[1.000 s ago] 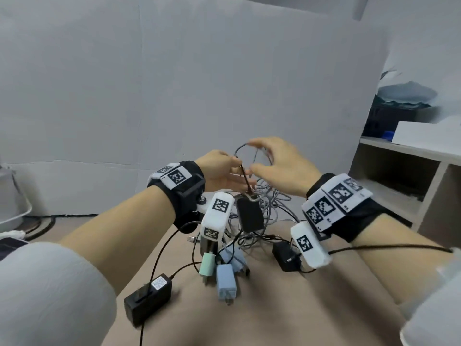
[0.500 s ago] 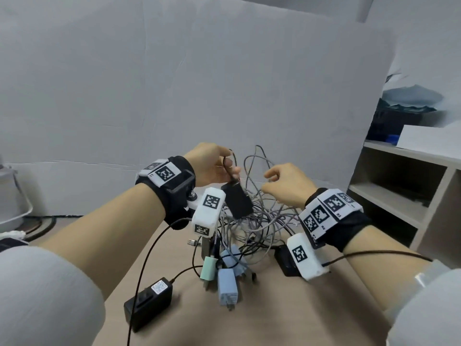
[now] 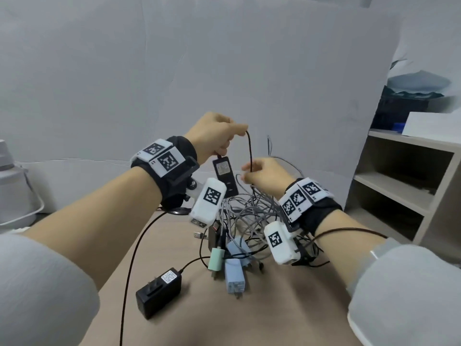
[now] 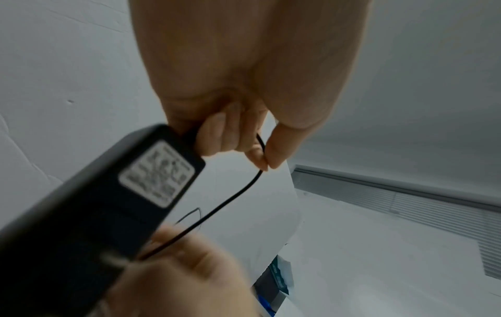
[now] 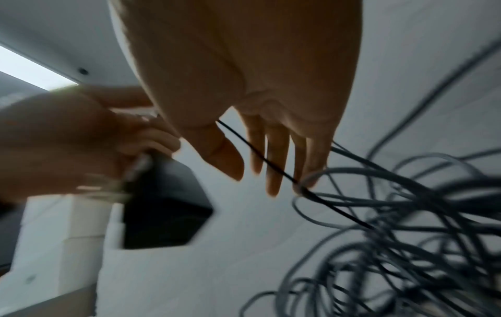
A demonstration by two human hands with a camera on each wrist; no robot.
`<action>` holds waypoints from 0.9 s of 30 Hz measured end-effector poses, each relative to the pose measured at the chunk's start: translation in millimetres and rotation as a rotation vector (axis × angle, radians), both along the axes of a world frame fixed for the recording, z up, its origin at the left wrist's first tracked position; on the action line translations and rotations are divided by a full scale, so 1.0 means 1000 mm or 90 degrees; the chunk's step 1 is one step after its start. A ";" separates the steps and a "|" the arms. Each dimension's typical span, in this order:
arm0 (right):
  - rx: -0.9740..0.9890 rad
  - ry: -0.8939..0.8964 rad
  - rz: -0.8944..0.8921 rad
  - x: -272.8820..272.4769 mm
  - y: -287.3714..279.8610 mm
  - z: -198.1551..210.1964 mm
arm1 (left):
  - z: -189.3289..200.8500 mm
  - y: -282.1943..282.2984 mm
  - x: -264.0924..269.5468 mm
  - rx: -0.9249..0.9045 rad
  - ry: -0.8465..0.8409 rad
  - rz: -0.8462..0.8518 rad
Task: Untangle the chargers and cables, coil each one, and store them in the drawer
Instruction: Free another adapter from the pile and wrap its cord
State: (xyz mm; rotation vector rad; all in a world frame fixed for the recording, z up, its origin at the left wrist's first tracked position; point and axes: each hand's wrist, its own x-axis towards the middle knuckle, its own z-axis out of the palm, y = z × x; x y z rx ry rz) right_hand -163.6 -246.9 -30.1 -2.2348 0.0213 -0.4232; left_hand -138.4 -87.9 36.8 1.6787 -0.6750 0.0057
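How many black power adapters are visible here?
2: a held adapter dangling from the left hand, a loose adapter lying on the table. More may hide in the tangle.

Tan flat tabletop [image 3: 287, 308]: bears black rectangular power adapter [image 3: 158, 293] at near left; light-blue plug charger [image 3: 234, 272]; mint-green plug [image 3: 215, 258]; grey tangled cable heap [image 3: 252, 213]; another black adapter, apparently, behind the right wrist.
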 end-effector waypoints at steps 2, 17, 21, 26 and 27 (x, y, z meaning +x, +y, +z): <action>-0.113 0.082 0.014 0.004 -0.009 -0.017 | 0.002 0.004 -0.001 -0.021 -0.024 0.009; -0.044 -0.015 -0.104 0.009 -0.058 -0.014 | -0.027 0.008 0.021 -0.079 0.033 0.070; -0.042 -0.083 -0.049 -0.003 -0.049 0.014 | -0.035 -0.017 0.008 0.012 -0.009 -0.010; -0.223 -0.090 0.019 -0.017 -0.036 0.042 | -0.018 -0.039 -0.012 0.001 -0.052 -0.010; -0.237 -0.090 0.021 -0.018 -0.034 0.044 | -0.016 -0.041 -0.012 -0.004 -0.060 0.012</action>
